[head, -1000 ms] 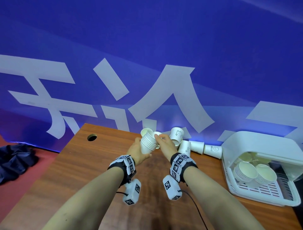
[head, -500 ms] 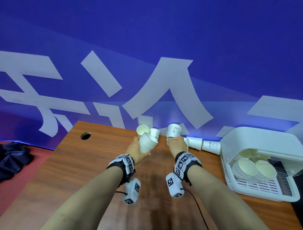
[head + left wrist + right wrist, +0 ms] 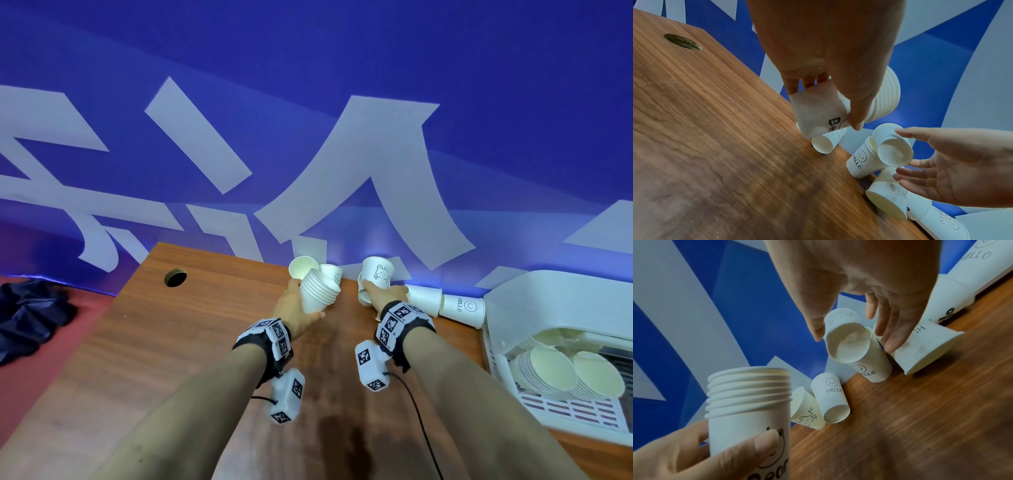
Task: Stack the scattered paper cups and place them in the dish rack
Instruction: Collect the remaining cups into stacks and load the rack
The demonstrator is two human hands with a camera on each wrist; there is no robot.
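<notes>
My left hand [image 3: 294, 305] grips a stack of several nested white paper cups [image 3: 318, 291], tilted, above the table's far edge; in the right wrist view the stack [image 3: 748, 402] shows a bear print. My right hand [image 3: 380, 294] reaches around a bear-printed cup [image 3: 378, 275] that lies on a pile of loose cups. In the right wrist view its thumb and straight fingers [image 3: 890, 345] sit on either side of that cup [image 3: 846, 344] without closing on it. More loose cups lie on their sides: a HELLO cup [image 3: 832, 399] and a Hi cup [image 3: 805, 408].
A white dish rack [image 3: 548, 308] stands at the right with stacked cups [image 3: 548, 370] inside. Two lying cups [image 3: 462, 308] sit between my right hand and the rack. The wooden table [image 3: 171, 342] has a cable hole [image 3: 175, 277]. A blue banner rises right behind the cups.
My right hand has left the top of the stack and moved right to the bear-printed cup. The left hand keeps holding the stack in about the same place.
</notes>
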